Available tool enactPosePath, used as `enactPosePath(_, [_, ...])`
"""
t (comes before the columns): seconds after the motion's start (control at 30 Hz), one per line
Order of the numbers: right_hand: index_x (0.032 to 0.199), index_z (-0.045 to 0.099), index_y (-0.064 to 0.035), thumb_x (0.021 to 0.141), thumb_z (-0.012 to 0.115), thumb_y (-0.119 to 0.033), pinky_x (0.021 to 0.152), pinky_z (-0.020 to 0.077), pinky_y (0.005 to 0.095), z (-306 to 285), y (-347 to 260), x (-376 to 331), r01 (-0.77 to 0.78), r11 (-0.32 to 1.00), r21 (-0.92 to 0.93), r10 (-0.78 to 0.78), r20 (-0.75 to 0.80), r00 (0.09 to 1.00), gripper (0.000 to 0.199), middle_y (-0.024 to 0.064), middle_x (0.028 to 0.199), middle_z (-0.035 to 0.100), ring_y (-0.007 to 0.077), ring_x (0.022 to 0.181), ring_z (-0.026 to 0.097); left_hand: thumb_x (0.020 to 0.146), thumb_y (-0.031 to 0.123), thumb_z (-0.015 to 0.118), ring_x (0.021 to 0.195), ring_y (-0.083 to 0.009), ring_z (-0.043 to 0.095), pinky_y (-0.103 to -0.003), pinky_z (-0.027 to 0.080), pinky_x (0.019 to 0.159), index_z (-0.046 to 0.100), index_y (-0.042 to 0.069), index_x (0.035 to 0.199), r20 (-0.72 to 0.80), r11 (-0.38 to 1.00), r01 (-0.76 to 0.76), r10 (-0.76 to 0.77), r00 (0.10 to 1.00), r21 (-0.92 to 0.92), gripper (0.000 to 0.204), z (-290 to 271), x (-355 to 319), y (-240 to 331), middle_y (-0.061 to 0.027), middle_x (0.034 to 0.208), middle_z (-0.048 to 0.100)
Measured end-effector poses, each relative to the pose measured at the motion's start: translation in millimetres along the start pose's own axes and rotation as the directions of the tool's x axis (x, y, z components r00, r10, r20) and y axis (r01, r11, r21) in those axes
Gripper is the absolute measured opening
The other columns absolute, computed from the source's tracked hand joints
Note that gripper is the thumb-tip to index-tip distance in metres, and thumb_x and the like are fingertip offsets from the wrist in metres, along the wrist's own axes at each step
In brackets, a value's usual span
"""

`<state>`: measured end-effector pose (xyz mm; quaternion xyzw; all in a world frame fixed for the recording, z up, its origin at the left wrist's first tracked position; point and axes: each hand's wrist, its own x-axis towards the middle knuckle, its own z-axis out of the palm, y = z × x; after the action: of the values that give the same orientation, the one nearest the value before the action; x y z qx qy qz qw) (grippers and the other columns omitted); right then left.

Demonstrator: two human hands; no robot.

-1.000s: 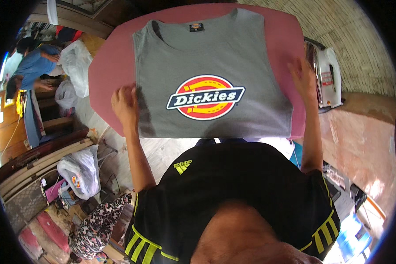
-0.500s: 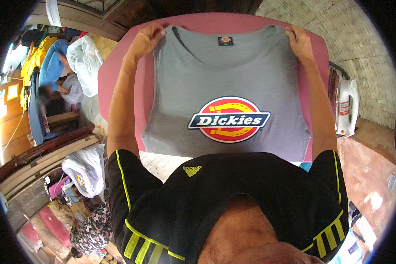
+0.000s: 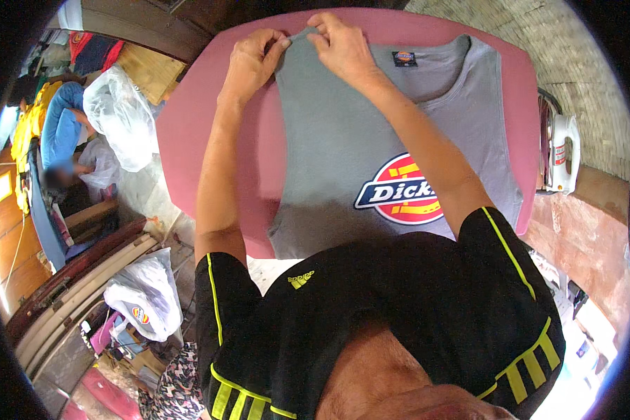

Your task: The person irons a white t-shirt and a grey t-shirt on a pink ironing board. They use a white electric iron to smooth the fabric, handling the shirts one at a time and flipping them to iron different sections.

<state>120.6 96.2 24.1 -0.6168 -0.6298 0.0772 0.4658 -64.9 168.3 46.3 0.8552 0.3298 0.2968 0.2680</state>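
A grey sleeveless shirt (image 3: pixel 329 140) lies spread on a padded maroon board (image 3: pixel 217 161), its neck opening at the far side. A red, yellow and blue printed emblem sits on its front, partly covered by my right forearm. My left hand (image 3: pixel 253 66) pinches the outer edge of the shirt's left shoulder strap. Across the shirt reaches my right arm, and my right hand (image 3: pixel 343 50) pinches the same strap at its neck side. A small dark label shows inside the back of the neck. The right strap lies loose on the board.
A white clothes iron (image 3: pixel 565 154) stands beyond the board's right edge. To the left, a person in blue (image 3: pixel 63 122) sits by clear plastic bags (image 3: pixel 122 119). Another bag (image 3: pixel 147 294) holding pale folded cloth lies lower left, near someone in patterned clothing (image 3: pixel 178 381).
My right hand has left the shirt's right shoulder and crossed over to the left strap, beside my left hand. The shirt and board appear slightly farther right in view.
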Motion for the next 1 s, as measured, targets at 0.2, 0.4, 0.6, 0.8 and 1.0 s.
enactPosePath(0.2, [0.11,0.065,-0.0034,0.091,0.059,-0.018,0.081,0.0517,0.0468,-5.6,1.4,3.1,-0.01,0.999,-0.051,0.013,0.046,0.999,0.025,0.0226,0.109,0.065,0.0415,0.097,0.063,0.088,0.019,0.068,0.099,-0.0335,0.061,-0.046,0.047,0.085,0.066,0.004,0.103,-0.067,0.947,-0.08,0.106,0.992,0.311,0.021,7.3,-1.8,11.5,-0.0157,0.102,0.065])
enactPosePath(0.4, [0.102,0.069,-0.0043,0.092,0.063,-0.018,0.072,0.0553,0.034,-17.1,24.3,21.7,0.089,0.991,-0.095,-0.084,0.056,0.995,0.018,0.0139,0.091,0.071,0.0229,0.08,0.07,0.091,0.032,0.062,0.135,-0.0416,0.037,-0.054,0.032,0.107,0.049,-0.002,0.134,-0.058,0.91,-0.123,0.159,0.986,0.395,0.057,63.8,-45.3,62.7,-0.0213,0.142,0.044])
enactPosePath(0.6, [0.103,0.068,-0.0061,0.089,0.06,-0.011,0.079,0.0527,0.0445,-169.1,55.1,-13.9,-0.077,0.91,-0.408,0.011,-0.163,0.987,0.016,0.0189,0.106,0.066,0.0371,0.093,0.065,0.093,0.049,0.051,0.143,-0.04,0.028,-0.053,0.023,0.116,0.04,-0.001,0.145,0.044,0.785,-0.128,0.127,0.991,0.606,0.073,59.3,-41.4,58.4,-0.0178,0.154,0.034])
enactPosePath(0.8, [0.132,0.058,-0.0108,0.095,0.052,-0.02,0.107,0.0376,0.0472,-253.2,127.1,-71.2,0.08,0.71,-0.7,-0.03,0.083,0.996,0.038,0.0148,0.135,0.055,0.0363,0.129,0.047,0.094,0.052,0.046,0.144,-0.0401,0.027,-0.055,0.023,0.116,0.037,0.004,0.148,0.071,0.737,-0.182,0.179,0.981,0.651,0.072,65.1,-37.0,57.7,-0.0159,0.156,0.032])
enactPosePath(1.0, [0.143,0.045,-0.0115,0.098,0.046,-0.024,0.108,0.0355,0.0509,-244.3,142.4,-44.3,0.067,0.782,-0.62,0.089,0.218,0.972,0.047,0.0137,0.148,0.042,0.0341,0.137,0.037,0.097,0.049,0.045,0.144,-0.0398,0.026,-0.056,0.021,0.115,0.036,0.005,0.149,0.114,0.647,-0.167,0.124,0.986,0.744,0.069,51.7,-40.2,43.5,-0.0163,0.156,0.031])
